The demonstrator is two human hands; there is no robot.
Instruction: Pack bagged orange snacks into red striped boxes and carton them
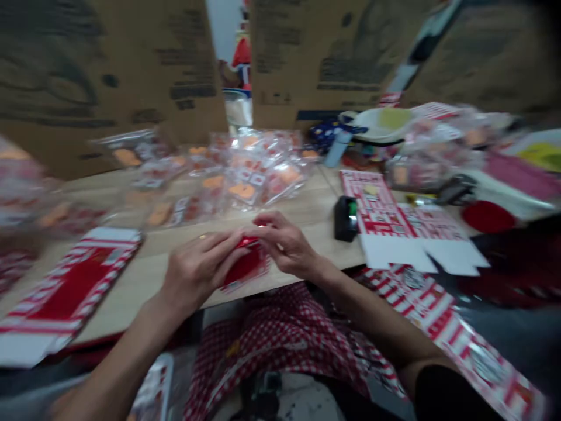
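Close to the table's front edge, both hands are closed on a small red packet (248,266) with clear, plastic-looking edges. My left hand (195,266) grips its left and upper side, thumb along the front. The fingers of my right hand (287,245) pinch its top right corner, and the two hands' fingertips meet there. Part of the packet's top is hidden under the fingers, and blur hides its print. Just beyond lies a pile of clear bags (249,175) with orange and red pieces inside.
Flat red-and-white striped cartons lie on the left (74,286) and right (394,228). A black tape dispenser (346,219) stands right of my hands. Cardboard sheets (131,76) wall off the back. Striped printed sheets (456,333) hang past the front edge, beside a red checked cloth (280,339).
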